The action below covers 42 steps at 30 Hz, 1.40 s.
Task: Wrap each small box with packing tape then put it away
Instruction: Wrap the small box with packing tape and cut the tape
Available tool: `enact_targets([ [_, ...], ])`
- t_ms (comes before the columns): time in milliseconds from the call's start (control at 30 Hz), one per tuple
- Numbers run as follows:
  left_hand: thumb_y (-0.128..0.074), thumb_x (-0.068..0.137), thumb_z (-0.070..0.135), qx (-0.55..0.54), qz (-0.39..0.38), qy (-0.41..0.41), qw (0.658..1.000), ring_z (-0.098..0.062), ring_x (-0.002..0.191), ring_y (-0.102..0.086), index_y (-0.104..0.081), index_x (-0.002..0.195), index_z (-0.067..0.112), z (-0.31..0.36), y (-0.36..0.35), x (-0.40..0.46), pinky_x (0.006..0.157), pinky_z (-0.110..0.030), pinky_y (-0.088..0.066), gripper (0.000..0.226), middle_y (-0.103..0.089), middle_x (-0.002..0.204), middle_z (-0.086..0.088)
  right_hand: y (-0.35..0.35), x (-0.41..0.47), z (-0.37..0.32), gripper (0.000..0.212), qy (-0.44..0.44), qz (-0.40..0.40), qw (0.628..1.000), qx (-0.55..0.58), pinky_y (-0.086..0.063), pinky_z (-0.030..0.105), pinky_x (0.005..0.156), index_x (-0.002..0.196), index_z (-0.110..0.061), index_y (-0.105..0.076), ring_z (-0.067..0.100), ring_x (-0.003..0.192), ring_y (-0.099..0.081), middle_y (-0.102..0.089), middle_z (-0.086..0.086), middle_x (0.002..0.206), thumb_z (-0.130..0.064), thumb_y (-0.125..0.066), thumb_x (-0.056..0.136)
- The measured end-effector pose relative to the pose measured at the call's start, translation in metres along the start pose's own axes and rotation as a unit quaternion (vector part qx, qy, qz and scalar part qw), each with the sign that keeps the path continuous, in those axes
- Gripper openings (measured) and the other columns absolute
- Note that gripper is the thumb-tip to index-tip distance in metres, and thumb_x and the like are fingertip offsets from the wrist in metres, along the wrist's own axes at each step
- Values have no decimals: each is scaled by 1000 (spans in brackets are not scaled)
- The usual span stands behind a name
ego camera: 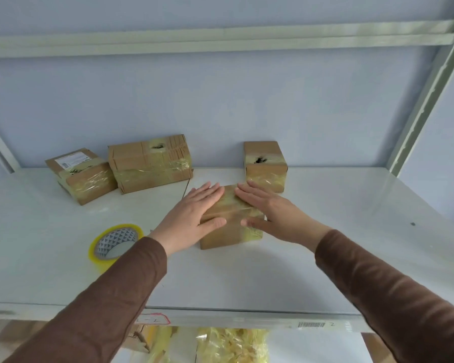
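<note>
Where the white shelf holds the goods, items are listed as follows. Item one: small cardboard box, banded with clear yellowish tape, lying at the middle of the shelf. Left hand: flat on the box's left side and top, fingers straight and close together, thumb along the near edge. Right hand: flat on the box's right side and top, fingers straight, thumb laid across the taped band. Neither hand curls round anything; both press palm-down, fingertips nearly meeting over the box. Both arms in brown sleeves. Item two: roll of tape, yellow-edged, lying on the shelf just left of the left wrist. Items three to five, along the back wall: labelled taped box at far left; larger taped box touching it; taped box standing just behind the handled one. Below the shelf: crumpled yellow wrap, partly seen.
</note>
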<state>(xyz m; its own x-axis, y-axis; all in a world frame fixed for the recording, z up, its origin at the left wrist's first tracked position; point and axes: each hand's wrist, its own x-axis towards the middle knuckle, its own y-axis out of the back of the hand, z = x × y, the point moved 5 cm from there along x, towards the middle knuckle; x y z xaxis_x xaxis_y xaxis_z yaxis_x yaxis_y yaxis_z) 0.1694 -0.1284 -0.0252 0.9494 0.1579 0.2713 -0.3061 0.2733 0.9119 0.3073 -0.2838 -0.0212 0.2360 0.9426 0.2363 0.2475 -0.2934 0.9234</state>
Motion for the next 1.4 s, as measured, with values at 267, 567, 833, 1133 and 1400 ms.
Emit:
enact_targets([
  [267,-48,102,51,-34,85,15,996,-3,154,-21,-47,152,29,-1,-8,1,128,-39,-14,55,-37,162,9,-12,3,-10,47,-12,141,990,0,-35,35,119,146,-13,-56,18,149,-38,-51,-1,154,-28,-61,102],
  [567,-29,87,87,-395,102,266,873,-2,155,1,-9,162,43,-2,-16,-24,123,-32,-4,89,1,171,16,-18,-17,12,96,-196,99,876,428,-21,28,121,156,-58,-14,-3,151,-14,-18,-30,161,-82,-63,78],
  [833,-42,86,79,-523,193,236,796,-5,135,-47,-60,126,33,3,-17,-31,112,-35,-37,64,-57,139,11,-24,-27,3,57,-218,178,790,544,-43,38,104,120,-31,-59,9,119,-55,-61,-14,126,-76,-50,87],
  [1133,-68,70,35,-534,135,290,782,-16,145,-37,-41,148,44,-8,-30,-34,120,-45,-34,83,-36,158,7,-38,-34,-1,70,-249,127,765,580,-36,37,118,151,-41,-40,13,146,-37,-45,-11,152,-28,-63,86],
  [1400,-84,81,24,-644,103,364,665,-24,87,-77,-59,126,21,-10,-54,-12,65,-41,-60,51,-76,110,-10,-49,-15,-3,41,-316,115,680,652,-60,35,63,134,-28,-55,20,88,-77,-73,6,116,-24,-70,96],
])
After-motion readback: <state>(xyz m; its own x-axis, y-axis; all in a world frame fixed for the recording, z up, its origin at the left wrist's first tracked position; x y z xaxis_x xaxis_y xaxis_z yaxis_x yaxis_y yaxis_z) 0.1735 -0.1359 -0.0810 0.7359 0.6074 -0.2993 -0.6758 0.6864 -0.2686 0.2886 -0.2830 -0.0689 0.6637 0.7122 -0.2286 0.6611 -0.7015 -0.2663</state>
